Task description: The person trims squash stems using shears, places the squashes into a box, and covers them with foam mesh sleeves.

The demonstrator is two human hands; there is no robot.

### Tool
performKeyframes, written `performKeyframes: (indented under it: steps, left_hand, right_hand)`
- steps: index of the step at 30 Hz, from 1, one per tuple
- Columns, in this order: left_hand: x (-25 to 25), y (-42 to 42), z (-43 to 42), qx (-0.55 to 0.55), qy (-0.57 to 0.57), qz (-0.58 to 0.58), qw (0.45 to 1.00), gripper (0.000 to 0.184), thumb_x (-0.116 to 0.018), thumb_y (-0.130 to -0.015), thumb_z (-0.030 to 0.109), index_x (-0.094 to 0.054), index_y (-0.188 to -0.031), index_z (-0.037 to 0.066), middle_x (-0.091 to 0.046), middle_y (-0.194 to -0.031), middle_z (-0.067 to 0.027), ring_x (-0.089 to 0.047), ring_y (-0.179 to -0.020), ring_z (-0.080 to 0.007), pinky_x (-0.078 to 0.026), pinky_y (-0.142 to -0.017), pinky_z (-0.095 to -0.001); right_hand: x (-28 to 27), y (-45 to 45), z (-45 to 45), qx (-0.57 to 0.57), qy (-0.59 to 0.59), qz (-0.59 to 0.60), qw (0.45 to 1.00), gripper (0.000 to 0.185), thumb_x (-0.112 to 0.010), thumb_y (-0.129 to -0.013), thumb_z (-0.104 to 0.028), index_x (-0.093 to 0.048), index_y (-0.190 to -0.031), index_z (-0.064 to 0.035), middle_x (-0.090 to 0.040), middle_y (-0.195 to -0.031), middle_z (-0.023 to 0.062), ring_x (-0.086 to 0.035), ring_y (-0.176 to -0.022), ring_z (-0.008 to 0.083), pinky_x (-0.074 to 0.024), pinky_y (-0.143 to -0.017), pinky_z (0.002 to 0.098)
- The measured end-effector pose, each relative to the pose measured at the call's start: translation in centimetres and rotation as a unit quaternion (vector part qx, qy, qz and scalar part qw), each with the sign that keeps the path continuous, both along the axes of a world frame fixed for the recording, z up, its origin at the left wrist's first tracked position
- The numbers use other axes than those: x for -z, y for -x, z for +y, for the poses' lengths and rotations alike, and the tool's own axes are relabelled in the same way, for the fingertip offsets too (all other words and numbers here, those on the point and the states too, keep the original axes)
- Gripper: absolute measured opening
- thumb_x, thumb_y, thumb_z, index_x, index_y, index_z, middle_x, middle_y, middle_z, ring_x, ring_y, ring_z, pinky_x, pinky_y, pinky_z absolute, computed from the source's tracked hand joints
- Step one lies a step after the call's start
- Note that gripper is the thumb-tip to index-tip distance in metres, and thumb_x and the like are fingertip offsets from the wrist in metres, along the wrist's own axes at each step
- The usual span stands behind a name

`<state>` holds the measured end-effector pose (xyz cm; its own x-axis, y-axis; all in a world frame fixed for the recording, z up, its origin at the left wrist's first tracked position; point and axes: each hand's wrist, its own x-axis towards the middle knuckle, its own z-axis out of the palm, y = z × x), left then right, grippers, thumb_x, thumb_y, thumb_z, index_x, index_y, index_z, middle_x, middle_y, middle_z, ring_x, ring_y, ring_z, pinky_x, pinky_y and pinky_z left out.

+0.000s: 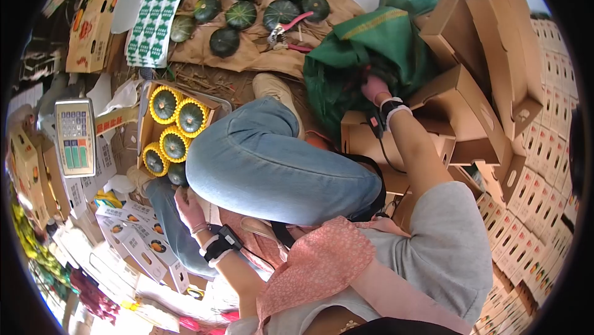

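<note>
My left hand rests against my lower leg, fingers loosely apart with nothing visible in them. Just beyond its fingertips a bare dark green pumpkin sits partly hidden by my knee. It lies at the near end of an open carton, beside several small pumpkins in yellow foam nets. On the other side, my right hand reaches into the mouth of a green woven sack. Its fingertips are lost in the sack's shade, so any grip there is hidden.
Several loose pumpkins lie on brown paper ahead, with red-handled pruning shears among them. A digital scale and a green-and-white label sheet are at left. Open cartons crowd the right; stacked boxes stand behind them.
</note>
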<state>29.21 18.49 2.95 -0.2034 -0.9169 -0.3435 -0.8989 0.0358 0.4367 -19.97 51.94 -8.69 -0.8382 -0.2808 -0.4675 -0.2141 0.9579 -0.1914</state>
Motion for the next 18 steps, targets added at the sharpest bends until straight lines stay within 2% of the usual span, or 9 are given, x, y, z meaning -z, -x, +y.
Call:
performKeyframes:
  steps: [1,3,5,7,8,9,10,14,18]
  left_hand:
    - [-0.2,0.4,0.5,0.0,0.002,0.01,1.0,0.038,-0.054,-0.087,0.02,-0.051,-0.12,0.001,-0.058,-0.111,-0.0161,-0.057,-0.1,-0.0265,-0.045,-0.087,-0.0352]
    - [-1.1,0.8,1.5,0.006,0.015,-0.006,1.0,0.038,-0.054,-0.086,0.02,-0.052,-0.119,0.002,-0.058,-0.111,-0.0167,-0.058,-0.099,-0.0281,-0.045,-0.084,-0.0364]
    - [-0.2,-0.8,1.6,-0.012,0.014,0.017,1.0,0.038,-0.055,-0.085,0.021,-0.052,-0.118,0.003,-0.059,-0.108,-0.0164,-0.057,-0.098,-0.0288,-0.045,-0.085,-0.0374]
    - [-0.2,-0.8,1.4,-0.009,0.045,-0.013,0.999,0.039,-0.057,-0.084,0.022,-0.052,-0.118,0.004,-0.058,-0.107,-0.0165,-0.056,-0.099,-0.0301,-0.044,-0.086,-0.0387]
    - [0.0,-0.8,0.9,0.007,0.077,-0.041,0.996,0.04,-0.058,-0.083,0.023,-0.052,-0.118,0.005,-0.058,-0.107,-0.0166,-0.055,-0.1,-0.0308,-0.043,-0.087,-0.0392]
    - [0.2,-0.9,0.5,0.023,0.106,-0.068,0.992,0.04,-0.059,-0.083,0.024,-0.052,-0.118,0.005,-0.058,-0.107,-0.0166,-0.054,-0.101,-0.0314,-0.043,-0.088,-0.0397]
    - [0.1,-0.4,-0.1,0.025,0.114,-0.069,0.991,0.04,-0.059,-0.083,0.024,-0.052,-0.118,0.006,-0.057,-0.108,-0.0168,-0.053,-0.101,-0.032,-0.042,-0.089,-0.04]
    - [1.9,1.4,-3.3,0.043,0.14,-0.05,0.988,0.041,-0.06,-0.082,0.025,-0.053,-0.119,0.008,-0.055,-0.111,-0.0174,-0.052,-0.102,-0.034,-0.042,-0.089,-0.041]
    - [3.5,3.4,-4.3,-0.006,0.108,-0.154,0.982,0.051,-0.069,-0.073,0.026,-0.053,-0.119,0.01,-0.055,-0.111,-0.0189,-0.053,-0.102,-0.0336,-0.044,-0.087,-0.041]
  right_hand:
    - [0.2,-0.6,-0.1,-0.096,-0.069,0.02,0.993,0.04,-0.056,-0.079,-0.024,-0.055,-0.116,-0.0104,-0.054,-0.119,0.021,-0.052,-0.109,0.0366,-0.0422,-0.094,0.0405]
    - [0.6,-1.3,-0.4,-0.211,-0.151,0.022,0.966,0.045,-0.057,-0.078,-0.025,-0.052,-0.119,-0.0094,-0.05,-0.124,0.0204,-0.048,-0.114,0.0355,-0.0404,-0.096,0.0402]
    - [-2.8,-2.1,-2.6,-0.246,-0.181,-0.018,0.952,0.05,-0.058,-0.076,-0.026,-0.05,-0.122,-0.0087,-0.047,-0.128,0.0199,-0.045,-0.119,0.0347,-0.0386,-0.098,0.0402]
    - [0.4,-0.7,0.7,-0.306,-0.193,-0.05,0.931,0.05,-0.058,-0.076,-0.026,-0.05,-0.122,-0.009,-0.047,-0.129,0.0203,-0.045,-0.119,0.0342,-0.0382,-0.099,0.0401]
    - [0.2,-0.3,1.4,-0.333,-0.199,-0.065,0.919,0.05,-0.058,-0.076,-0.027,-0.05,-0.123,-0.0091,-0.047,-0.129,0.0204,-0.045,-0.119,0.0339,-0.0379,-0.099,0.0401]
    - [-0.4,-0.3,2.9,-0.087,-0.265,-0.14,0.95,0.049,-0.052,-0.08,-0.028,-0.048,-0.124,-0.0086,-0.047,-0.129,0.0198,-0.046,-0.118,0.0342,-0.0376,-0.1,0.0396]
    - [-1.1,0.5,3.9,-0.018,-0.281,-0.134,0.95,0.048,-0.051,-0.08,-0.029,-0.049,-0.124,-0.0086,-0.048,-0.128,0.0195,-0.047,-0.117,0.0339,-0.0382,-0.099,0.0398]
    - [-3.8,5.0,6.5,-0.116,-0.206,-0.047,0.97,0.046,-0.048,-0.082,-0.031,-0.05,-0.121,-0.0087,-0.052,-0.124,0.0184,-0.05,-0.113,0.0329,-0.0405,-0.095,0.0403]
    - [-5.7,8.4,6.6,-0.126,-0.132,0.017,0.983,0.044,-0.046,-0.083,-0.033,-0.052,-0.119,-0.0087,-0.055,-0.119,0.0173,-0.053,-0.109,0.0319,-0.0429,-0.092,0.0409]
